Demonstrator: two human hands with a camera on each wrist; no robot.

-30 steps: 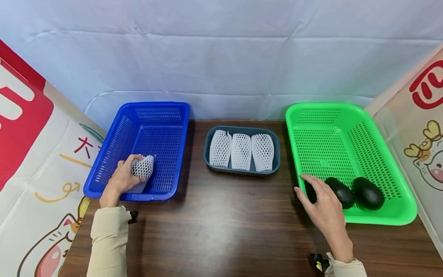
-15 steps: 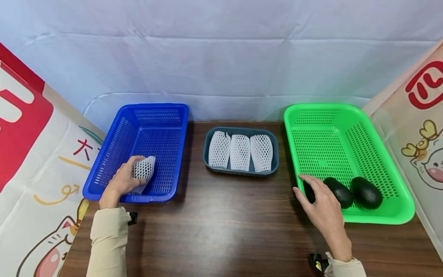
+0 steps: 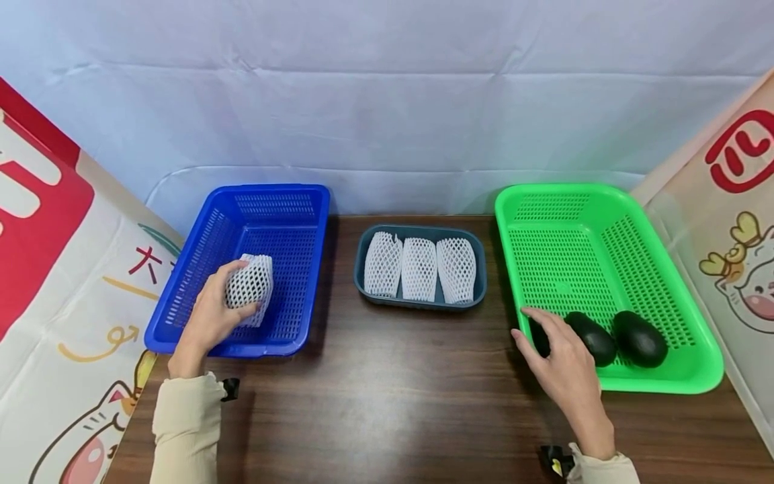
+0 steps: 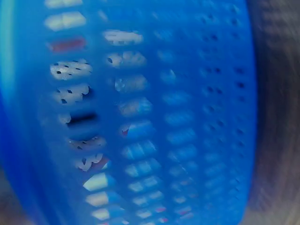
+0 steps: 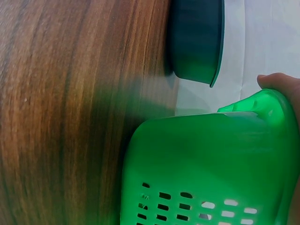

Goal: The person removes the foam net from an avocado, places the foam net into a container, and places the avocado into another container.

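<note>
My left hand (image 3: 211,312) is over the front part of the blue basket (image 3: 158,341) and grips a white foam net sleeve (image 3: 250,286) between thumb and fingers. Whether anything is inside that sleeve I cannot tell. At the front left of the green basket (image 3: 713,359), my right hand (image 3: 562,359) rests over the rim, its thumb outside and relatively straight. Beside it lie two dark avocados (image 3: 595,339), and another dark, rounded thing (image 3: 539,336) is mostly hidden beneath the fingers. The right wrist view catches a fingertip at the green rim.
Between the baskets stands a dark blue-grey tray (image 3: 421,304) with three white foam net sleeves (image 3: 419,269) side by side. A brown wooden table (image 3: 375,390) carries everything. A pale cloth (image 3: 387,121) hangs behind, with printed panels at both sides.
My left hand has lifted the foam net sleeve slightly off the basket's floor, and more of the sleeve shows. My right hand has stayed in place.
</note>
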